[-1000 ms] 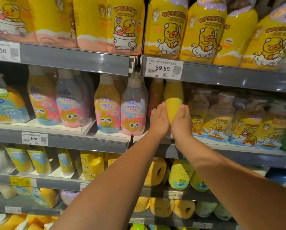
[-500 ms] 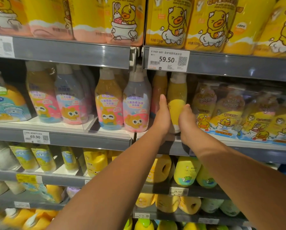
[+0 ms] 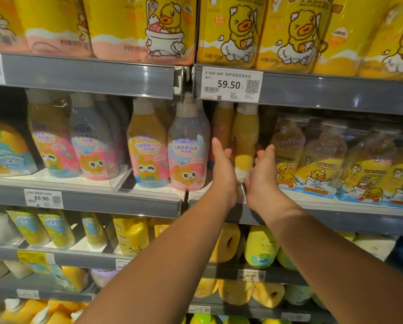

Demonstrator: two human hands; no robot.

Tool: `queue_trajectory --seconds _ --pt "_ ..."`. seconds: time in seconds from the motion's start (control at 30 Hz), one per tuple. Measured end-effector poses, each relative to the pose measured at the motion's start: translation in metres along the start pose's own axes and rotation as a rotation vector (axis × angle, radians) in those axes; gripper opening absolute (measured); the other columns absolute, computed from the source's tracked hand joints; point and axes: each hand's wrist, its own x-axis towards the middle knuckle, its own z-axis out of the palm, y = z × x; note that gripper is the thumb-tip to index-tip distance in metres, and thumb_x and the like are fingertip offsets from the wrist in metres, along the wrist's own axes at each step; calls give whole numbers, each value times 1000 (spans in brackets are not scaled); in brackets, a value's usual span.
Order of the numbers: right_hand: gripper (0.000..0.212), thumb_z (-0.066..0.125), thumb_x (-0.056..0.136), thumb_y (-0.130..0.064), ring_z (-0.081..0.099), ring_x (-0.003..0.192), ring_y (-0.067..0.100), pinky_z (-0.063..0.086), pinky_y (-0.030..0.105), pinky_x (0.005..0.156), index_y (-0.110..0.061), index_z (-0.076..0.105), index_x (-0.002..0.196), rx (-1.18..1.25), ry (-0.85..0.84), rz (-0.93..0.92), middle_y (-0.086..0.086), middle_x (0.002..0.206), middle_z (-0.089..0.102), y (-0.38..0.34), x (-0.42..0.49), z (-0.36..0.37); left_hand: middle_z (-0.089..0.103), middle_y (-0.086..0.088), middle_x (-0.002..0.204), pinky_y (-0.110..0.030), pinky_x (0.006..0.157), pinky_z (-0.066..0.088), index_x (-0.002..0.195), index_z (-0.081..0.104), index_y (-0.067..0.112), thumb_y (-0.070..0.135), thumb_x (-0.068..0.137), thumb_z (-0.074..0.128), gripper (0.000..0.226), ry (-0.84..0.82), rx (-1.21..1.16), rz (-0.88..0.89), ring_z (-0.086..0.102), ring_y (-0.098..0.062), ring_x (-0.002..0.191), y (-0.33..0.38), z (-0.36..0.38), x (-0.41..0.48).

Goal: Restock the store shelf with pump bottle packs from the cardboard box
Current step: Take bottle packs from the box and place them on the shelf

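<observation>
Both hands are loose, with the fingers straight out, and they grip nothing. The left hand (image 3: 223,170) is just left of the yellow pump bottle pack (image 3: 245,139). The right hand (image 3: 262,176) is just right of it. The palms face each other with the bottom of the pack between them. I cannot tell if they touch it.

The pack stands upright on the middle shelf (image 3: 125,203), a little way back from the front edge. Its side faces out.

Just left of it are two bottles with raccoon pictures (image 3: 187,150), one orange and one blue. More like them stand farther left. To the right are clear packs with little ducks (image 3: 312,160) on them.

A white price tag (image 3: 229,84) saying 59.50 hangs on the rail above the pack. Big yellow duck bags (image 3: 239,31) fill the top shelf. Down below, near the arms, are round yellow bottles (image 3: 261,247).
</observation>
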Motion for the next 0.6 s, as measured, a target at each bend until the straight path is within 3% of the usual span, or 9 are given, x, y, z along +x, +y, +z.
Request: queue_trajectory --seconds 0.07,0.13,0.23,0.33,0.4,0.53,0.6 --pt "52 23 101 -53 53 106 17 37 33 91 -27 41 143 -23 -1 23 -4 129 56 -1 7 -1 66 2 113 -34 96 43 144 46 20 69 94 20 75 -2 1 -14 64 -12 94 -1 -1 7" --pt "58 20 101 -54 48 127 19 33 36 105 -24 36 148 -42 -45 45 -1 141 50 1 6 -5 62 1 126 -30 96 37 144 45 19 67 94 19 74 2 53 -28 56 -12 110 -4 -2 6" --pt "60 20 100 -57 37 140 19 24 36 114 -27 33 150 -65 -121 28 -2 153 39 8 0 -9 59 7 113 -26 94 33 145 40 17 61 98 18 68 -8 42 -20 51 -5 101 -8 -2 5" --pt "59 21 99 -58 39 139 18 26 36 113 -28 32 149 -57 -106 47 -2 151 42 11 4 -5 58 9 118 -28 95 34 146 40 18 62 97 19 68 8 38 -21 53 -8 105 -5 0 10" --pt "58 23 100 -56 43 135 19 29 35 109 -26 36 147 -21 -82 63 -1 146 47 5 6 -2 62 6 118 -28 91 38 143 44 19 65 96 20 70 20 42 -36 56 -7 93 -4 2 12" --pt "47 31 100 -50 49 104 15 36 32 96 -25 46 137 45 -19 78 1 116 56 2 21 1 66 -1 93 -23 65 44 112 62 21 61 97 23 58 31 17 -85 59 -13 81 -3 10 14" --pt "36 34 98 -53 50 99 18 39 34 94 -32 50 123 28 20 64 0 115 58 2 32 4 66 -4 97 -27 74 46 117 61 20 62 97 23 61 7 -68 -100 59 -17 84 -4 13 21"
